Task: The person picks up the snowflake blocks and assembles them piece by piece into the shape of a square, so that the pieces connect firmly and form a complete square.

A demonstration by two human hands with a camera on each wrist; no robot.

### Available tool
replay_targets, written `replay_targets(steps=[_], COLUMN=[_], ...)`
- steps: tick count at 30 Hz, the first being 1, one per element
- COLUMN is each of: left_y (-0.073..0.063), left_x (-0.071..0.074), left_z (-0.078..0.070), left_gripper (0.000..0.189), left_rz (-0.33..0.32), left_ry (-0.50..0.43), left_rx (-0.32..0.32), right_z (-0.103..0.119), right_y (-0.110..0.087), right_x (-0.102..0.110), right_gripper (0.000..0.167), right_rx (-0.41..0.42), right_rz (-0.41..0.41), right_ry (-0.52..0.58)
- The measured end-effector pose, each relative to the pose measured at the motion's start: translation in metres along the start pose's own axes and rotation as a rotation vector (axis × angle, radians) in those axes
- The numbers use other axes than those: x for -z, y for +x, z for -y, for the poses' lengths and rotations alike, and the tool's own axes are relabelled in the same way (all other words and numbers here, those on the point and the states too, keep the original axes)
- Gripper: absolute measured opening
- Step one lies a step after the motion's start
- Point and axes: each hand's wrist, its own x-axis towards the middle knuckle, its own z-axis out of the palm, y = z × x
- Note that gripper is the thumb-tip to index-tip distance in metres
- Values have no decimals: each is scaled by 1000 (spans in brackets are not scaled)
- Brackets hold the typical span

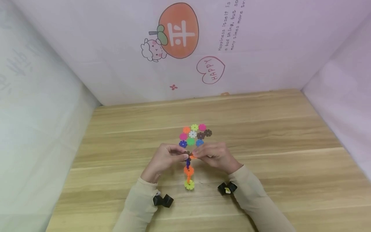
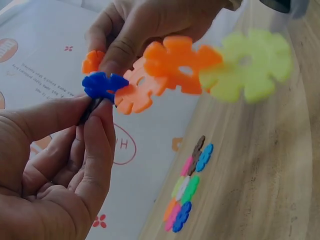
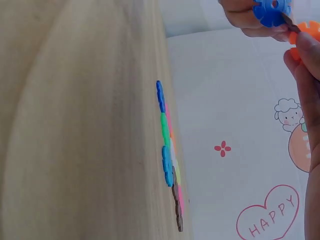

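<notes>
My left hand (image 1: 166,158) pinches a brown snowflake disc (image 1: 186,153) between thumb and fingertips. Slotted onto it is a chain: a blue disc (image 2: 104,86), an orange disc (image 2: 140,87), another orange disc (image 2: 177,62) and a yellow disc (image 2: 250,65) at the end nearest my body. My right hand (image 1: 215,155) holds a separate-looking orange disc (image 1: 193,157) against the brown one. In the left wrist view this orange disc shows past the right fingers, and the brown disc is mostly covered. Whether the two discs interlock, I cannot tell.
Beyond the hands, several loose snowflake discs lie flat in rows on the wooden table (image 1: 275,138), among them a green disc (image 1: 190,141), a white disc (image 1: 192,134) and a pink disc (image 1: 202,127). A printed white sheet (image 1: 121,58) stands behind the table.
</notes>
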Motion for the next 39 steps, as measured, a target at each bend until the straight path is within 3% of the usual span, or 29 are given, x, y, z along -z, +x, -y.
replay_targets(steps=[12, 19, 25, 28, 33, 39], left_y=[3, 2, 1, 1, 1, 2], left_x=[2, 7, 12, 12, 12, 12], left_z=[0, 1, 3, 3, 3, 4], left_gripper=[19, 19, 17, 17, 18, 19], left_rz=[38, 25, 1, -5, -13, -3], left_ry=[35, 58, 79, 76, 79, 96], left_rx=[23, 33, 19, 20, 29, 24], right_z=[-2, -6, -14, -17, -20, -19], right_y=[-3, -11, -20, -21, -22, -20], right_x=[2, 12, 31, 38, 41, 31], right_gripper=[13, 31, 31, 27, 23, 25], right_rx=[-67, -148, -288, -383, -525, -768], right_rz=[42, 91, 48, 30, 70, 175], right_ry=[6, -128, -364, -425, -462, -420])
